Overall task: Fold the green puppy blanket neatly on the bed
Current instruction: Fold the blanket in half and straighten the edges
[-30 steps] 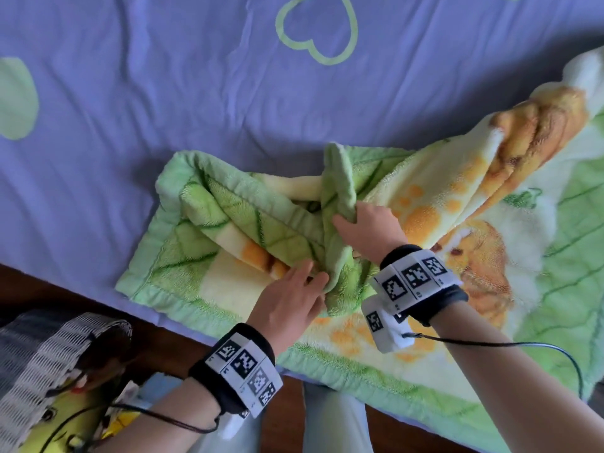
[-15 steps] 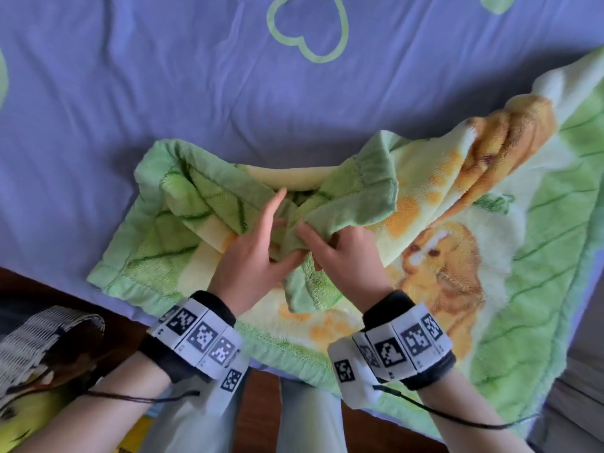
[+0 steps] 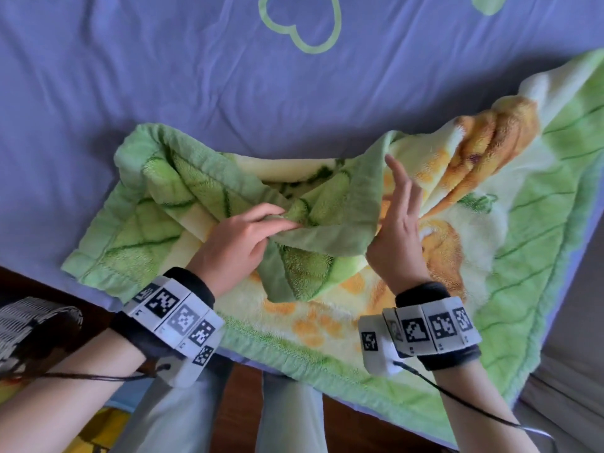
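Where bed's [image 3: 108, 299] near edge cuts across, legs [image 3: 287, 420] stand below, wicker basket [image 3: 32, 322] off near-left corner. Marker bands [image 3: 176, 318] on both wrists. Left hand [image 3: 242, 237] pinches green blanket [image 3: 327, 322] fold near that edge; right hand [image 3: 397, 230] beside it, fingers straight, thumb hidden behind hem. Purple sheet [image 3: 163, 76] beyond, green heart outline [image 3: 309, 51] toward far edge.
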